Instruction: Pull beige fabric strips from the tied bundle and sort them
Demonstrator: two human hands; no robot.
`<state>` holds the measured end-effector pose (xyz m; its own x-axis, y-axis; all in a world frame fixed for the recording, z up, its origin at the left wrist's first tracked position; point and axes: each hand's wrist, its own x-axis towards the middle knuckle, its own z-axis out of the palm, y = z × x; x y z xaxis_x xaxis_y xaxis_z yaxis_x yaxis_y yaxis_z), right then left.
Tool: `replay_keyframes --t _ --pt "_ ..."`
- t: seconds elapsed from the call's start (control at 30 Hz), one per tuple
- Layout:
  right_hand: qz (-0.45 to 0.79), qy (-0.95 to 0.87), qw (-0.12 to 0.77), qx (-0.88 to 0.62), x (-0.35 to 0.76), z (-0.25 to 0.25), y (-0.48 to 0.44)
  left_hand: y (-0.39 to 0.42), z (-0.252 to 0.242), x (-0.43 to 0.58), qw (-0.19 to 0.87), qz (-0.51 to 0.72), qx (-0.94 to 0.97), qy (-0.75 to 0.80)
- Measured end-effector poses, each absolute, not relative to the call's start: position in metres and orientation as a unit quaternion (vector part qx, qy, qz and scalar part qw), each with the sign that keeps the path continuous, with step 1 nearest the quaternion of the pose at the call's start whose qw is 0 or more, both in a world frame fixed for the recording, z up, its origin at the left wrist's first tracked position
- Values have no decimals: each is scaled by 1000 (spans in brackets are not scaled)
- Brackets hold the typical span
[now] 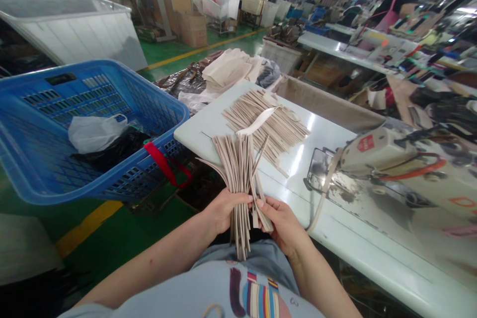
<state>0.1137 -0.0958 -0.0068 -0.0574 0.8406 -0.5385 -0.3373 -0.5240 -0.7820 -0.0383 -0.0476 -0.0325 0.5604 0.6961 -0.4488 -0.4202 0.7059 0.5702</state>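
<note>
My left hand (pixel 228 207) is closed around a thick bundle of beige fabric strips (pixel 238 169), held upright in front of my body. Beside it, my right hand (pixel 276 218) pinches a few more strips (pixel 263 214) of the same kind, close against the bundle. The upper ends of the bundle fan out over the table edge. Behind it on the white table (pixel 201 126) lies a spread pile of similar strips (pixel 276 126), with a paler, wider band (pixel 259 121) across it. Some of my right fingertips are hidden behind the strips.
A sewing machine (pixel 383 154) stands on the table's right, a strip (pixel 324 198) trailing by its needle area. At left is a blue plastic basket (pixel 149 97) holding bags, with a red strap (pixel 162 164). Beyond the table lie beige cloth pieces (pixel 231 69). People work farther back.
</note>
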Motion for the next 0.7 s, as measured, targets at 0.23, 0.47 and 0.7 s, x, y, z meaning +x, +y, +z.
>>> replay_keyframes --t 0.23,0.47,0.7 --pt "699 -223 429 -527 112 -11 -95 -49 -34 -37 840 336 177 388" --pt "610 -342 411 -586 108 -9 -98 -50 -22 -32 860 301 189 367" --pt "604 -363 388 -594 108 -11 -98 -50 -29 -33 865 302 177 360"
